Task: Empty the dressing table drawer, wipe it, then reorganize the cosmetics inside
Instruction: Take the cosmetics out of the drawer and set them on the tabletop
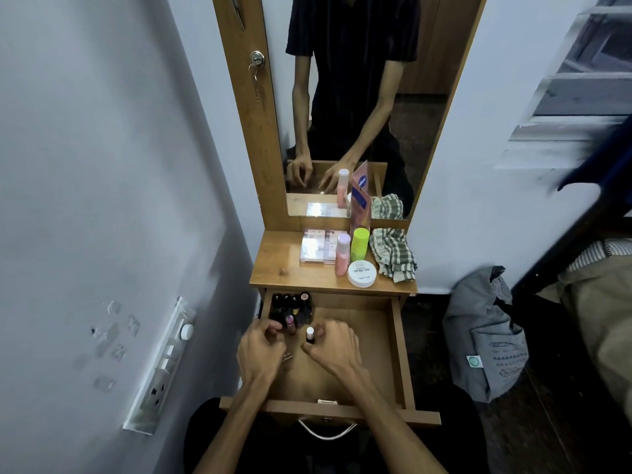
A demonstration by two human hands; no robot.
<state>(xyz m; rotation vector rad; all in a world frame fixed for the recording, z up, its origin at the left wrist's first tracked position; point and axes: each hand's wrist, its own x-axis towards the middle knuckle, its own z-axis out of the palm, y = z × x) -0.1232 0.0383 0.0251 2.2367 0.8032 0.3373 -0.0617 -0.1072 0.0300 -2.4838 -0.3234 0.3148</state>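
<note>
The wooden drawer [398, 340] of the dressing table is pulled out toward me. Several dark nail polish bottles [290, 306] stand packed in its far left corner, a pink one [290, 322] at their front. My right hand [333, 348] pinches a small dark bottle with a white cap [310, 334], upright on the drawer floor. Just left of it, my left hand [261, 352] is curled, with a small metal tool [288, 356] sticking out from under its fingers. The right half of the drawer floor is bare wood.
On the tabletop [273, 268] are a clear palette box [316, 246], a pink bottle [342, 256], a green bottle [359, 243], a white round jar [361, 273], a pink tube [359, 208] and a checked cloth [393, 256]. A mirror stands behind. A grey bag [485, 336] leans right; a switch panel [164, 364] is on the left wall.
</note>
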